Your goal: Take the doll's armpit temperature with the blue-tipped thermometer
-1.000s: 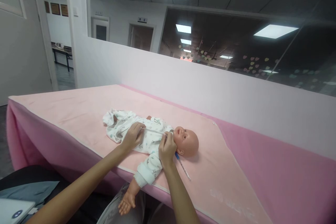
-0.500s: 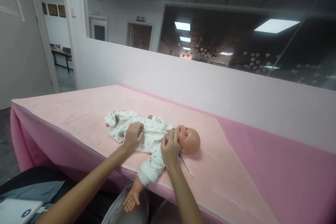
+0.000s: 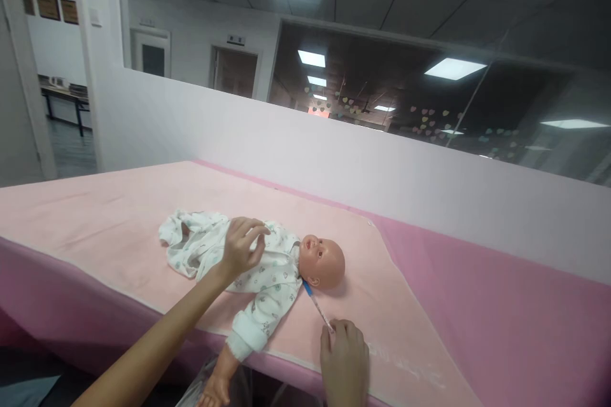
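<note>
A baby doll [image 3: 322, 262] in a white patterned outfit lies on its back, its head to the right and one arm hanging over the near edge. My left hand [image 3: 244, 245] is above the doll's chest, fingers curved and apart, with nothing visible in it. On the bed right of the doll's shoulder, my right hand [image 3: 344, 350] has its fingers closed at the lower end of a thin thermometer-like stick [image 3: 321, 309]. The blue end of the stick lies by the doll's neck.
A pink padded sheet [image 3: 119, 203] covers the bed, its near edge dropping in front of me. Behind it stands a low white wall [image 3: 334, 152] with glass above. A doorway shows a table [image 3: 67, 95] at the far left.
My right hand has left the doll's collar and moved down right to the stick's end. My left hand has lifted off the clothing, its fingers opened. The view has turned slightly right.
</note>
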A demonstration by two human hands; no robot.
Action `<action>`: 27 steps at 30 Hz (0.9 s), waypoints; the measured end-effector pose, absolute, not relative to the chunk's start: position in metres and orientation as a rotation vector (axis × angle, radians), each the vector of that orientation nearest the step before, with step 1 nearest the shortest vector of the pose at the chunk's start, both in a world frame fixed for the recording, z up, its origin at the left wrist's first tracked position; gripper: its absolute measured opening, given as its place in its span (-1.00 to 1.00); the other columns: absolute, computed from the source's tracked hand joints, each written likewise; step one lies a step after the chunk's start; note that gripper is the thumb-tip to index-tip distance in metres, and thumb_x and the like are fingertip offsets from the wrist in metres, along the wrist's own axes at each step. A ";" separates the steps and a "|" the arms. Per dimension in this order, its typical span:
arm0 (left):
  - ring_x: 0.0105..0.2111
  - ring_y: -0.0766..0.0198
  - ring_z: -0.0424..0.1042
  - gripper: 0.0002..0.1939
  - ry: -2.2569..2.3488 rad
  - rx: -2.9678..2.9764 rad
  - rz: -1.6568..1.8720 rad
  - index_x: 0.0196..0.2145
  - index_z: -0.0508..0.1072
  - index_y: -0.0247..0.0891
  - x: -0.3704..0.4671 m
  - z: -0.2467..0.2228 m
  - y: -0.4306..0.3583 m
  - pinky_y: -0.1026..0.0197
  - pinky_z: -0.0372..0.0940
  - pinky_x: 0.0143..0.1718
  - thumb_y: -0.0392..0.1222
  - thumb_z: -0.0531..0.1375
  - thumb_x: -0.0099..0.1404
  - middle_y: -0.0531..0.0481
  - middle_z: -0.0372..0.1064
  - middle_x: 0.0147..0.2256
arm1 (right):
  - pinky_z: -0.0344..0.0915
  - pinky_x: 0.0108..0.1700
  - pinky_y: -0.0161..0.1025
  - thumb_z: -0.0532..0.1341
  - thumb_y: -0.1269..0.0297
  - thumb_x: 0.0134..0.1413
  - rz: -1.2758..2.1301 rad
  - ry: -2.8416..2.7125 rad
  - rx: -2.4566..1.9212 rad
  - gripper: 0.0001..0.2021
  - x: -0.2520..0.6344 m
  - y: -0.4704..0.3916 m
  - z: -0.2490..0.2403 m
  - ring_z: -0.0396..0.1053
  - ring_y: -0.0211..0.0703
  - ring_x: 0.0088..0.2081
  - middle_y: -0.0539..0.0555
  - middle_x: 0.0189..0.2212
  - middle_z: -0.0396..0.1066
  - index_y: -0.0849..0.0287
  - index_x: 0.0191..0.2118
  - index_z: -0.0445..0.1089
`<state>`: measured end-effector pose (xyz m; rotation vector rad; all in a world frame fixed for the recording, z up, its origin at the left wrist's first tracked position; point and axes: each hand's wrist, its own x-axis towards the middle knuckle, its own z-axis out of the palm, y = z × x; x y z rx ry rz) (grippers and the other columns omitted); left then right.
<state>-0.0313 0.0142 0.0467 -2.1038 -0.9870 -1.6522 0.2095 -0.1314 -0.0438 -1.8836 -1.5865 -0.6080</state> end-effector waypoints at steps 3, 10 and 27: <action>-0.23 0.21 0.32 -0.78 -0.944 -2.609 -1.550 -0.32 0.43 -0.21 0.000 0.070 0.027 0.17 0.18 -0.17 -0.27 -0.01 0.22 -0.06 0.39 -0.29 | 0.16 -0.36 -0.19 0.01 0.38 0.10 -0.525 -1.624 -1.908 -0.79 0.216 -0.130 -0.048 0.35 -0.03 -0.37 0.11 -0.46 0.41 0.13 -0.47 0.34; -0.26 0.16 0.37 -0.57 -1.263 -3.438 -1.016 -0.20 0.48 -0.19 0.002 0.049 0.058 0.26 0.22 -0.28 0.02 0.27 -0.05 -0.03 0.44 -0.23 | 0.15 -0.47 -0.28 -0.05 0.17 0.18 -0.363 -1.238 -1.907 -0.71 0.221 -0.148 -0.038 0.39 -0.10 -0.46 0.07 -0.52 0.43 0.08 -0.35 0.37; -0.14 0.09 0.39 -0.60 -1.692 -2.961 -2.597 -0.26 0.52 -0.32 -0.009 0.032 0.070 0.15 0.27 -0.12 0.06 0.19 0.10 -0.12 0.48 -0.23 | 0.20 -0.34 -0.30 -0.03 0.59 0.07 -0.469 -2.166 -1.894 -0.76 0.118 0.022 0.077 0.40 -0.12 -0.30 0.18 -0.41 0.44 0.23 -0.26 0.32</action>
